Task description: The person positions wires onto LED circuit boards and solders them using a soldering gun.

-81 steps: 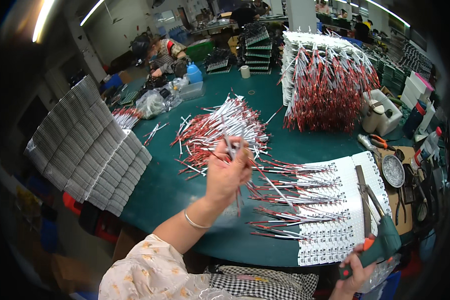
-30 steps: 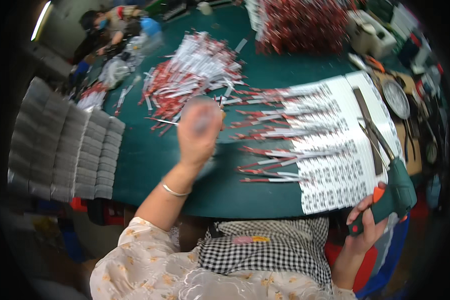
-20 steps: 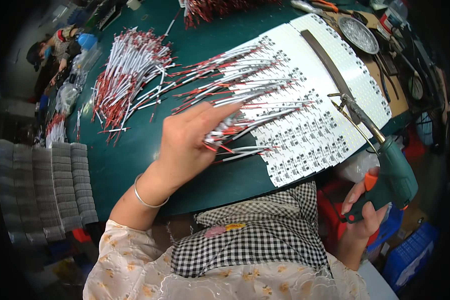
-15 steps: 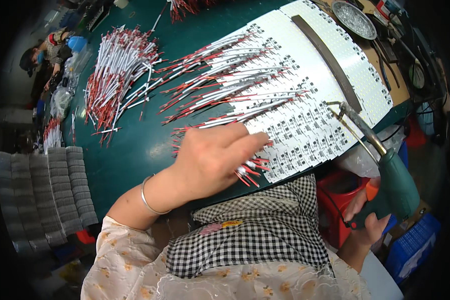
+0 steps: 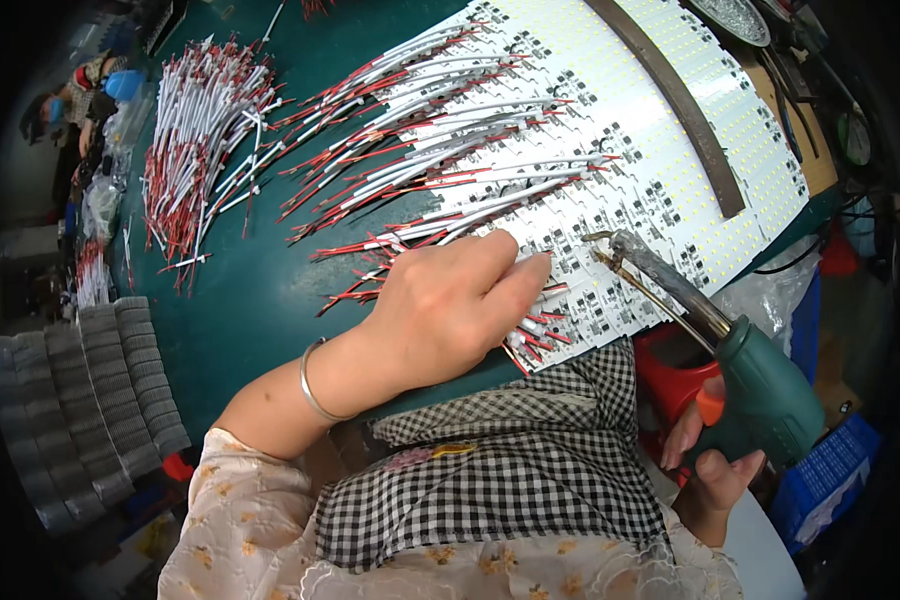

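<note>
My left hand (image 5: 450,305) is closed on a bundle of red and white wires (image 5: 535,338), whose ends stick out beneath the fingers at the near edge of a white circuit board sheet (image 5: 590,60). On the right, my right hand (image 5: 720,480) grips a green soldering gun (image 5: 770,385) by its handle, a finger by the orange trigger. Its metal tip reaches over the board, to the right of my left fingers. Rows of wires (image 5: 500,170) lie with one end on the board and fan out leftward over the green table.
A dark curved bar (image 5: 705,140) lies across the board. Left stands a big pile of wires (image 5: 205,130), with grey ridged stacks (image 5: 100,400) nearer me. A metal dish (image 5: 735,15) sits far right; a blue crate (image 5: 825,480) is below. Another person (image 5: 80,100) is far left.
The soldering gun's tip has come left and lower, closer to my left hand. My left hand is slightly further right, still holding wires. The whole view has shifted a little.
</note>
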The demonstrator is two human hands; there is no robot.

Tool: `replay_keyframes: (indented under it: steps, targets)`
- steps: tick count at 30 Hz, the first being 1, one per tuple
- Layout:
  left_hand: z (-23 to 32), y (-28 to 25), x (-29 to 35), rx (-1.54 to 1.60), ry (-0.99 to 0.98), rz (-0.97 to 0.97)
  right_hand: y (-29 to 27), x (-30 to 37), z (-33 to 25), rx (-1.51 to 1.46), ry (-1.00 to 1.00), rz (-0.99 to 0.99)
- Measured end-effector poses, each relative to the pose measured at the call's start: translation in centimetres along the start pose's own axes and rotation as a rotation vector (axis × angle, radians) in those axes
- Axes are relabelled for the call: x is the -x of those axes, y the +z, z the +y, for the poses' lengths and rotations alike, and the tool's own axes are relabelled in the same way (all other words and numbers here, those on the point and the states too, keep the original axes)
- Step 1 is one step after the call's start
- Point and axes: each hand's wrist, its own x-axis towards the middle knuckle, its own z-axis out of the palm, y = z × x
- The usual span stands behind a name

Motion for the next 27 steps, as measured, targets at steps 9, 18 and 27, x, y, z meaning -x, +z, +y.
replay_keyframes:
  steps: [9,18,27]
  targets:
    - [0.0,0.0,0.0,0.040,-0.061,-0.001,0.9,-0.3,0.1,0.015,0.056,0.035]
    - [0.0,0.5,0.1,0.070,-0.063,0.024,1.2,-0.6,1.1,0.133,-0.056,0.120]
    - [0.0,0.3,0.1,0.080,-0.076,0.017,1.6,-0.7,0.7,0.088,0.004,0.075]
